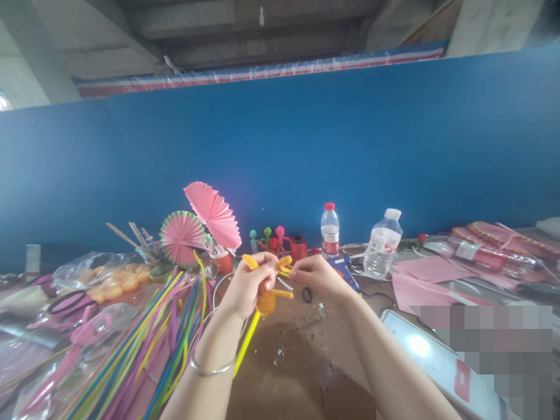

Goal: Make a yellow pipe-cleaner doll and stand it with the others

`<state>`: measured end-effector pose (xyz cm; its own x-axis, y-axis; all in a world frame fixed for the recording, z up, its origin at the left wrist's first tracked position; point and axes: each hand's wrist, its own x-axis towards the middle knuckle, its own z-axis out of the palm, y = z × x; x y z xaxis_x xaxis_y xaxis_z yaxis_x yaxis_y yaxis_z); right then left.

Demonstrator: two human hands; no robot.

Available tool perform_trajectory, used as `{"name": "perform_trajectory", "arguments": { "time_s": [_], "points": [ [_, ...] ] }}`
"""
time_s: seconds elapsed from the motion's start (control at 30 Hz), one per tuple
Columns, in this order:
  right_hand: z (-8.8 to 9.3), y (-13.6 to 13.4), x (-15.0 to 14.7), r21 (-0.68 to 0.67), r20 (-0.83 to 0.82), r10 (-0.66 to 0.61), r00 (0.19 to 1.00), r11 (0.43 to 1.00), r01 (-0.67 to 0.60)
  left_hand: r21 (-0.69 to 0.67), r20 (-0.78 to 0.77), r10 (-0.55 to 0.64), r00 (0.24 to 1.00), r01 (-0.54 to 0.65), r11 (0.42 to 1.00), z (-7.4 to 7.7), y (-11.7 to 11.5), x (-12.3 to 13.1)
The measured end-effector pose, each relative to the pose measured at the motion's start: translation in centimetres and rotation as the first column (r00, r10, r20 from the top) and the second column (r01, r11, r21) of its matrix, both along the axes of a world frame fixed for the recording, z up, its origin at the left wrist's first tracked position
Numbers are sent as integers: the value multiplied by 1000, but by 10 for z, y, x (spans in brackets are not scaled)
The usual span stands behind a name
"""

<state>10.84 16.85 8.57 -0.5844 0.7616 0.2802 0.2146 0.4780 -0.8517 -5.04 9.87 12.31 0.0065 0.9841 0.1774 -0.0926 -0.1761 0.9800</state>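
Note:
My left hand (258, 277) is closed around a yellow-orange pipe-cleaner figure (266, 303), whose wound body shows below the fingers. From it a bright yellow stem (247, 344) slants down toward my left wrist. Curled yellow ends stick out above and beside the thumb. My right hand (312, 274) has thumb and forefinger pinched at a thin yellow strand (285, 270) on the figure's right side; the strand's exact tip is hidden by the fingers. Both hands are raised over the brown table (280, 385).
Loose colored pipe cleaners (144, 350) cover the left. Pink paper fans (214, 213) stand behind in a cup (222, 261). Two water bottles (330, 233) and a blue glue gun (345, 271) are beyond my right hand. A phone (437, 361) and pink paper sheets (431, 271) lie right.

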Motion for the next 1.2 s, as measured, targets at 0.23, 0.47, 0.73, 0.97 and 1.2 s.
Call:
{"name": "perform_trajectory", "arguments": {
  "time_s": [0.23,0.47,0.73,0.97,1.2],
  "points": [
    [5,-1,-1,293,176,-280,944,930,221,-76,-746,-74,662,26,997,-17,6,-11],
    [21,-29,-4,607,152,-185,971,793,57,-31,-410,264,873,-302,953,-32,25,-10],
    [6,-4,3,368,256,-225,940,922,121,-99,71,133,989,-125,987,-16,17,-13],
    [1,7,4,293,204,-258,944,937,192,-158,-146,-155,977,131,979,-12,5,-10],
    [19,-21,-3,473,122,-247,961,866,163,-140,-627,62,777,-191,972,-40,24,-4]
  ]
}}
